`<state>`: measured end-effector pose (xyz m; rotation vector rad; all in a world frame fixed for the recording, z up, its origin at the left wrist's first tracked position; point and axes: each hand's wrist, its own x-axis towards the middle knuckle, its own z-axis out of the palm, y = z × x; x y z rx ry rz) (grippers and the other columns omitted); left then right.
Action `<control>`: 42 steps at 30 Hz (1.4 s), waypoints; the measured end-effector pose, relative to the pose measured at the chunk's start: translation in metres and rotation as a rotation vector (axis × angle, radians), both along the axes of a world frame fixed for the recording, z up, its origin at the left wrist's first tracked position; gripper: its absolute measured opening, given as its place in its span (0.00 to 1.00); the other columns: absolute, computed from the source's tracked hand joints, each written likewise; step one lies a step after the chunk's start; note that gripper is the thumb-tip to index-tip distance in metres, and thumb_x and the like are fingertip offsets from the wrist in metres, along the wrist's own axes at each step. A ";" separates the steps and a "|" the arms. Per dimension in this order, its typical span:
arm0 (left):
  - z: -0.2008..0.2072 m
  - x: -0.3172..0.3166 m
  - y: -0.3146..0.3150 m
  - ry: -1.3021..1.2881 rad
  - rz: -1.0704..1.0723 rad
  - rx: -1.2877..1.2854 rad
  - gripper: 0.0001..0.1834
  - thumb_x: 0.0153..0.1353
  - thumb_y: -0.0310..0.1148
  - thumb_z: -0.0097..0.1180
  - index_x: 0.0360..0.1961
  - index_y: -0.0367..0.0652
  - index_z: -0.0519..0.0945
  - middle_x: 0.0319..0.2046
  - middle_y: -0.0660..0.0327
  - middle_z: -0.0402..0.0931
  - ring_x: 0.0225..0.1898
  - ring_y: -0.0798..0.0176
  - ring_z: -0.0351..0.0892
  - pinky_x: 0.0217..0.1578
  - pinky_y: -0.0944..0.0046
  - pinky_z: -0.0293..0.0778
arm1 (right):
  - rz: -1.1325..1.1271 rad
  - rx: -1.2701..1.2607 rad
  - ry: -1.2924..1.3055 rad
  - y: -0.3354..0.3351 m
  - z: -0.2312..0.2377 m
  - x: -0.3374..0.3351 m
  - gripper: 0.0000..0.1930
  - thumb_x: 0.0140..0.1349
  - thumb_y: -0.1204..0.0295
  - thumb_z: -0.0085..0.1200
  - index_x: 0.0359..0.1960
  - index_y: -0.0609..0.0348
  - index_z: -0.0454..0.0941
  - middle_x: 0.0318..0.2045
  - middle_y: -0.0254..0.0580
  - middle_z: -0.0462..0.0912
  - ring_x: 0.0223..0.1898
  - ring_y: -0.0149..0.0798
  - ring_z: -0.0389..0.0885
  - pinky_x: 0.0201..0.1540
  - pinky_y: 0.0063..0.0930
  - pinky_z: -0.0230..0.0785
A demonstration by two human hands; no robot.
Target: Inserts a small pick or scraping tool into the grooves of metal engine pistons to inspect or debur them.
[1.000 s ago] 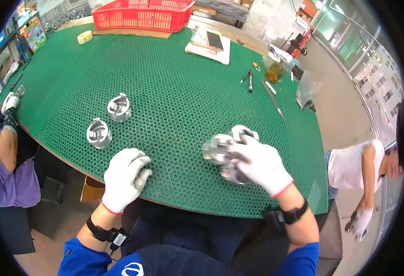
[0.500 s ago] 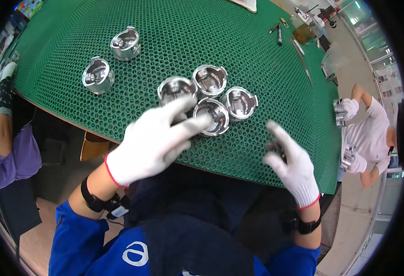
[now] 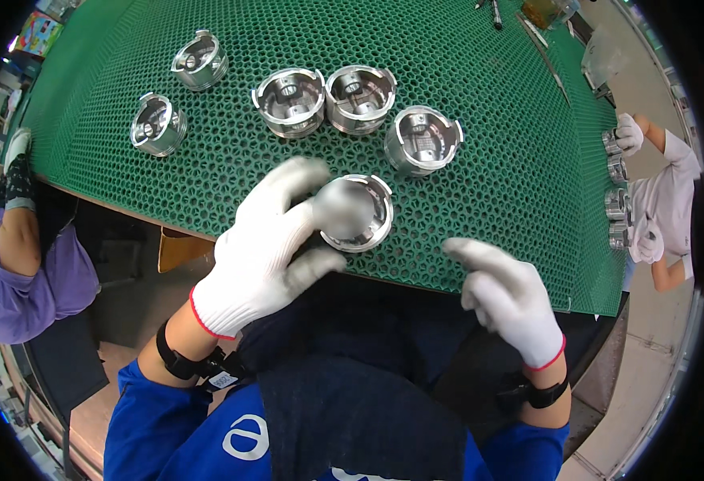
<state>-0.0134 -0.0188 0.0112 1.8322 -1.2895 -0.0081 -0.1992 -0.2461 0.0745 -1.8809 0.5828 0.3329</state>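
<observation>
Several silver metal pistons stand hollow side up on a green perforated mat. The nearest piston [image 3: 380, 216] sits close to the table's front edge. My white-gloved left hand [image 3: 260, 240] is beside it, thumb and fingers apart. Its blurred index fingertip lies over that piston's opening, so contact cannot be told. Beyond stand a right piston [image 3: 422, 148], a middle piston [image 3: 360, 100] and a left piston [image 3: 289, 104]; the last two almost touch. My gloved right hand [image 3: 516, 305] hovers by the front edge, holding nothing, its fingers loosely bent and apart.
Two more pistons, one nearer [image 3: 158, 126] and one farther [image 3: 200, 62], stand at the left. A long thin tool [image 3: 548, 60] lies at the far right. A co-worker [image 3: 665, 192] handles pistons at the right edge; another person [image 3: 27, 256] sits at the left.
The nearest piston has come toward me, away from the cluster, and the others now stand more spread out. My left hand has stayed close to it. The whole view has shifted.
</observation>
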 end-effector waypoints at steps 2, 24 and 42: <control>-0.001 -0.005 0.002 -0.020 -0.014 0.011 0.23 0.35 0.31 0.76 0.36 0.47 0.82 0.42 0.52 0.76 0.45 0.46 0.78 0.42 0.53 0.76 | 0.265 -0.574 -0.408 0.005 -0.023 0.008 0.19 0.62 0.72 0.57 0.56 0.43 0.80 0.25 0.39 0.79 0.20 0.40 0.77 0.25 0.35 0.73; 0.025 0.003 0.003 -0.159 -0.083 0.300 0.27 0.48 0.50 0.72 0.45 0.46 0.84 0.35 0.55 0.72 0.37 0.50 0.75 0.37 0.52 0.71 | -0.026 -0.312 -0.423 0.018 -0.013 0.008 0.18 0.60 0.80 0.53 0.53 0.62 0.80 0.39 0.46 0.86 0.34 0.37 0.86 0.40 0.29 0.78; 0.000 -0.014 -0.009 -0.143 0.031 0.078 0.15 0.39 0.37 0.72 0.30 0.49 0.82 0.27 0.56 0.70 0.30 0.49 0.73 0.29 0.51 0.68 | 0.438 -1.152 -0.340 0.023 -0.015 0.042 0.15 0.59 0.69 0.57 0.49 0.46 0.76 0.21 0.36 0.76 0.19 0.40 0.79 0.21 0.35 0.74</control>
